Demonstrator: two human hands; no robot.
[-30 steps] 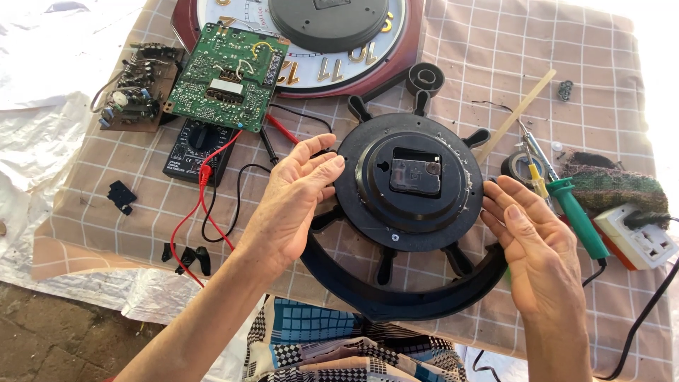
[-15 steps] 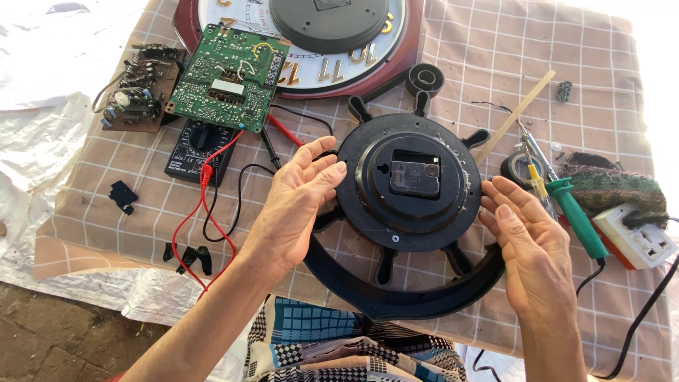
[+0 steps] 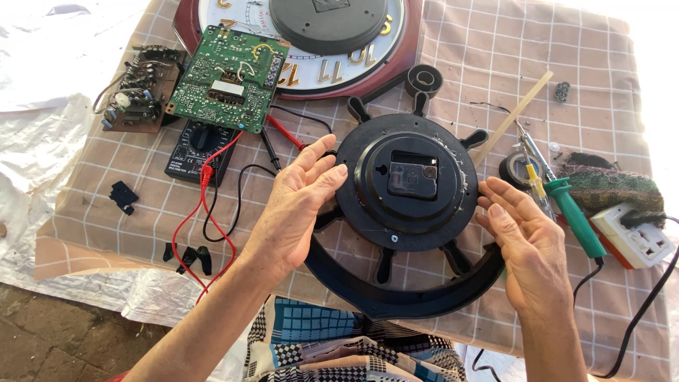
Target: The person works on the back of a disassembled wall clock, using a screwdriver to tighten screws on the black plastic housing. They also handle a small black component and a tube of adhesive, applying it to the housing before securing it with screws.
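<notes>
Left hand (image 3: 297, 205) and right hand (image 3: 523, 240) flank the black wheel-shaped clock back (image 3: 407, 205), fingers spread, fingertips at its rim, no firm clamp. Clock lies face-down between them. Best: even pressure both sides, clear of the central movement (image 3: 412, 179).

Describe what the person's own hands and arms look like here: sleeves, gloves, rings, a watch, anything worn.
Both the left hand and the right hand are bare: no gloves, and no rings or watch that show. Both forearms are uncovered as far as the picture reaches, with no sleeve edge in view. Below them lies patterned cloth, checked in blue, black and white, probably the person's clothing.
</notes>
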